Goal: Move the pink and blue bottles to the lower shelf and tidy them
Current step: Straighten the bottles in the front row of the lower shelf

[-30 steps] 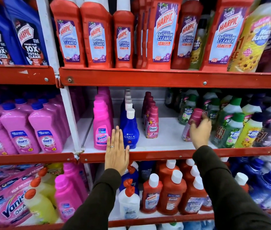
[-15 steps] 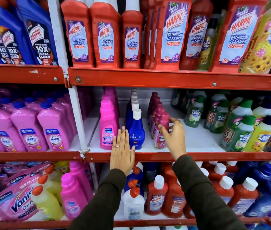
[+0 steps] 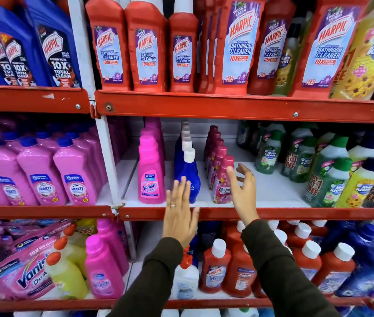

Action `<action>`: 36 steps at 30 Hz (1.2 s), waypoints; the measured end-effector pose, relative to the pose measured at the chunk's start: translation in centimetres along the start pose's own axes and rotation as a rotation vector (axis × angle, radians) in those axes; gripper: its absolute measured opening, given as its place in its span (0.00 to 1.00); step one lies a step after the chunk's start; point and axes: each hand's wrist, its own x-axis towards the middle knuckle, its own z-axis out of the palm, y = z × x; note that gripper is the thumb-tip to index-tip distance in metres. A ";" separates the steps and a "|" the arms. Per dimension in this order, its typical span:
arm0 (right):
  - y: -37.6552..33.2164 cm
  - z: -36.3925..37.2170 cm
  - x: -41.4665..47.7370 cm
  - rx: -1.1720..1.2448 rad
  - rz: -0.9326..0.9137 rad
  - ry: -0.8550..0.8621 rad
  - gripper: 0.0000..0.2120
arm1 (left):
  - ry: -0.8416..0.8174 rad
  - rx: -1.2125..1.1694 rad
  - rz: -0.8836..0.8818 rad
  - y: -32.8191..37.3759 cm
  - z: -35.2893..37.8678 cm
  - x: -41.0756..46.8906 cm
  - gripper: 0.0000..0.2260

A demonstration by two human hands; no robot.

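On the middle shelf [image 3: 272, 212] three rows run front to back: pink Vanish bottles [image 3: 150, 172], blue Ujala bottles with white caps [image 3: 186, 172], and small pink Comfort bottles [image 3: 221, 181]. My left hand [image 3: 180, 211] is flat with fingers spread in front of the front blue bottle, partly hiding its label. My right hand [image 3: 244, 193] is open, fingers apart, just right of the front Comfort bottle, and holds nothing.
Green and yellow Max Kleen bottles [image 3: 332, 175] crowd the right of the same shelf, with bare white shelf between them and the Comfort row. Red Harpic bottles [image 3: 181, 51] stand above. Below are red bottles [image 3: 238, 268], a pink Vanish bottle [image 3: 103, 268] and pouches [image 3: 21, 266].
My right hand set a small pink Comfort bottle at the front of its row and let go, fingers now spread. My left hand stayed flat by the blue bottle.
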 end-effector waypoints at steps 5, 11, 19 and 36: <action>1.4 -0.6 -1.1 0.249 0.284 -0.077 0.33 | -0.144 -0.576 -0.066 6.6 0.8 1.4 0.25; 1.1 -0.9 -1.0 0.169 0.319 -0.233 0.34 | -0.393 -0.814 -0.542 9.0 0.6 5.6 0.25; 1.2 -1.0 -0.8 0.091 0.304 -0.259 0.33 | -0.458 -0.858 -0.608 8.6 1.1 6.9 0.23; -0.7 3.6 -7.3 0.300 -0.029 -0.143 0.16 | 0.391 -0.904 -0.434 5.6 -2.3 1.9 0.23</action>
